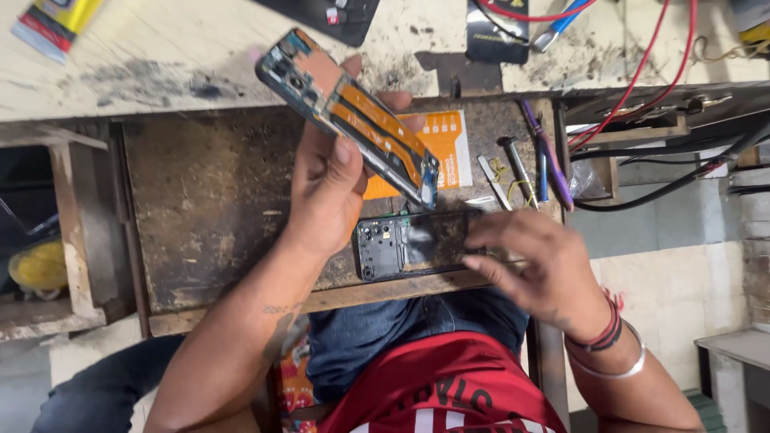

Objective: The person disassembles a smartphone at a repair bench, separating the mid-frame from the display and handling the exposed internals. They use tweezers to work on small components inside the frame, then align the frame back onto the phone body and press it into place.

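Two hands are busy: the left hand (325, 188) is closed around an opened phone (349, 116), held up and tilted over the surface (208, 200). The right hand (537, 269) rests half open, fingertips on the black back cover (405, 244) lying near the front edge. A good way is to grip the phone by its sides and hold the cover flat.

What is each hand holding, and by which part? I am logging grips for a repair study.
The left hand grips the opened phone body by its lower half, thumb across its edge. The right hand rests on the dark back cover; its grip is blurred.

Head camera looks steeply down, close over the workbench (200, 200).
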A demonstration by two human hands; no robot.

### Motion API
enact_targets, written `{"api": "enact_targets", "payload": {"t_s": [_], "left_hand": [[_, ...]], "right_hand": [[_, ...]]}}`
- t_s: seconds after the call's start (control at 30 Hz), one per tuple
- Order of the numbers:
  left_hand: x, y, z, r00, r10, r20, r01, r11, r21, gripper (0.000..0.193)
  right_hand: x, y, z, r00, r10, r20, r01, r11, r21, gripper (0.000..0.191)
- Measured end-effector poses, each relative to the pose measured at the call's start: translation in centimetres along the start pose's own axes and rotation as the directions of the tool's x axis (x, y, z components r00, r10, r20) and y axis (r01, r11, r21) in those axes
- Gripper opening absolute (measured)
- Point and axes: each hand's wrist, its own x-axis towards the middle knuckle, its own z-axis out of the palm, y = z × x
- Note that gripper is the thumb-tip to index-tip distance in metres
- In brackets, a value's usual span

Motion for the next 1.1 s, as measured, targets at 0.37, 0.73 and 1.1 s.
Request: {"api": "enact_targets", "payload": {"t_s": [0.37,0.73,1.1], "left_hand": [[-0.1,-0.2,-0.4,0.999,0.023,0.037,-0.025,0.998,0.054,0.079],[-0.2,0.1,-0.1,0.999,0.037,0.031,-0.04,0.995,0.094,0.079],[0.1,0.0,-0.6,0.999,0.027,0.028,-0.028,0.999,0.032,0.078]], "right_hand": [[-0.6,-0.9,1.5,0.92,-0.189,0.343,0.329,0.849,-0.414,0.035],[-0.2,-2.1,0.6,0.896,-0.248,0.369,0.41,0.782,-0.469,0.036],[-1.0,-2.2,-2.7,0.974,-0.225,0.036,0.212,0.836,-0.506,0.026]]}}
